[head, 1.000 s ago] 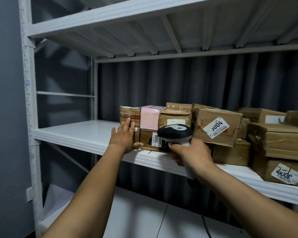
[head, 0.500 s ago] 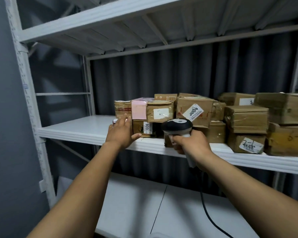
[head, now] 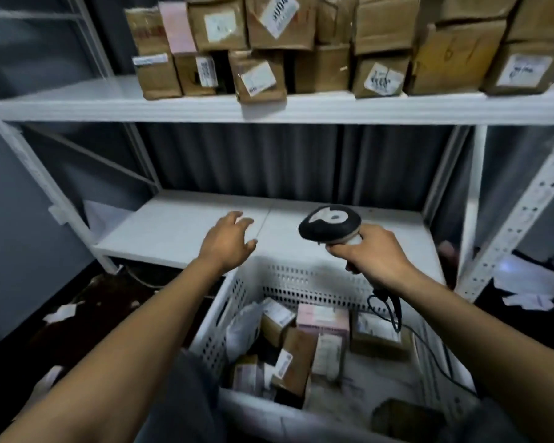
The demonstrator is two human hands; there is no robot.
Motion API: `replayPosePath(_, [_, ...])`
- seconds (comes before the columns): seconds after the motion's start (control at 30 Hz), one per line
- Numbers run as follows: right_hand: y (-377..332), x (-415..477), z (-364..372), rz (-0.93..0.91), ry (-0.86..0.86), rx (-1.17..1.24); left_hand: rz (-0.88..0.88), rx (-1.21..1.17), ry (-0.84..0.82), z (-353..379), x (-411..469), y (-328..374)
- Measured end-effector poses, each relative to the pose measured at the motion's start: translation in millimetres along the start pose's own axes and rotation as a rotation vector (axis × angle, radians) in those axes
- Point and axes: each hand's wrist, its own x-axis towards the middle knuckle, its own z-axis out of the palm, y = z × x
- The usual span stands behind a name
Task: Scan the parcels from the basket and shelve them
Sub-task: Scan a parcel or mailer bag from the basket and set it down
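Head view, sole view available.

1. The left hand [head: 227, 241] hangs over the far left corner of the basket [head: 301, 282]. Its grip is apart, fingers spread and relaxed, and it holds nothing.
2. The right hand [head: 375, 254] has its grip clamped round the handle of the scanner [head: 330, 223]. The scanner head sits above the basket's far wall and points forward. Its cable [head: 394, 311] drops into the right side of the basket.
3. The parcels to be processed lie jumbled in the basket. They include a brown carton [head: 301, 356] tilted near the middle, a pink box [head: 322, 319] behind it, and a white bag [head: 242, 327] against the left wall. None is in hand.
4. The shelved parcels [head: 259, 75] stand on the upper shelf [head: 269, 108] in a row, stacked two high, with labels facing out. The lower shelf [head: 179, 231] runs just behind the basket.

Assessment of handling:
- **Cartons:** They look small, taped and stiff, and are probably light enough for one hand. It would be best to take one across two opposite side faces, leaving the labelled face bare for the scanner. The tape looks glossy and may slip under a loose hold.
- **White bag:** It looks soft and would likely sag. A gathered edge is the better purchase.
- **Cable:** It lies close to the right-hand parcels and could snag on a lift.
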Motion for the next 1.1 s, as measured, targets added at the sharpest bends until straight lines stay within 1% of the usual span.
replayPosePath(0.17, [72.3, -23.6, 7.9, 0.069, -0.089, -0.072, -0.054, -0.041, -0.196, 89.6, -43.6, 8.3])
replayPosePath(0.27, [107.3, -28.1, 17.6, 0.092, -0.133, -0.090, -0.081, -0.016, -0.310, 132.2, -66.7, 3.0])
replayPosePath(0.37, [131.7, -27.4, 30.2, 0.130, -0.186, -0.043, -0.125, -0.012, -0.407, 165.3, -79.9, -5.2])
replayPosePath(0.43, [142.3, -20.8, 42.1, 0.160, -0.233, -0.019, -0.159, -0.003, -0.436, 185.0, -84.1, -10.4])
replayPosePath(0.57, [155.6, -2.5, 70.4, 0.178, -0.322, -0.019, -0.269, 0.022, -0.413, 219.7, -78.2, -20.8])
replayPosePath(0.7, [169.2, 12.0, 95.8, 0.199, -0.322, -0.004, -0.386, 0.017, -0.338, 249.2, -59.3, -35.6])
replayPosePath(0.77, [172.9, 17.1, 107.0, 0.217, -0.314, 0.010, -0.425, 0.019, -0.347, 262.8, -49.4, -44.2])
replayPosePath(0.87, [174.0, 26.2, 118.8, 0.241, -0.327, 0.024, -0.504, 0.007, -0.406, 285.3, -36.4, -56.0])
replayPosePath(1.0, [176.3, 36.0, 126.2, 0.306, -0.273, 0.102, -0.551, 0.022, -0.430, 309.0, -31.7, -62.2])
replayPosePath(1.1, [178.6, 38.4, 127.8, 0.341, -0.214, 0.142, -0.561, 0.139, -0.392, 320.4, -30.6, -62.2])
